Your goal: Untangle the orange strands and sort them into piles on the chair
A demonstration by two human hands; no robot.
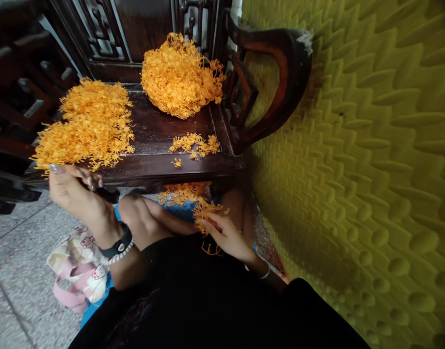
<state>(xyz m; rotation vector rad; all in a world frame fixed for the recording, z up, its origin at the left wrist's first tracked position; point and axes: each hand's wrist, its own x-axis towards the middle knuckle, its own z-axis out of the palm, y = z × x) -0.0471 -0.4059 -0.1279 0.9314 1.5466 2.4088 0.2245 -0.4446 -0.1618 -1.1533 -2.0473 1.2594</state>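
Note:
My left hand (77, 191) is at the front left corner of the dark wooden seat (153, 133), its thumb and fingers drawn together by a broad pile of small orange spidery pieces (87, 126). Whatever its fingertips pinch is too small to make out. Over my lap, my right hand (226, 235) is closed around a loose bunch of orange spidery pieces (204, 213), thin strands sticking out between the fingers. A taller heap of the same pieces (181, 77) sits at the back right of the seat, with a small scatter (193, 144) nearer its front edge.
More orange pieces (182, 193) lie below the seat's edge, on something blue. A curved wooden armrest (280, 82) rises at the right, beside a yellow-green embossed wall (353, 145). On the speckled floor at left is a white-and-pink cloth bag (79, 271).

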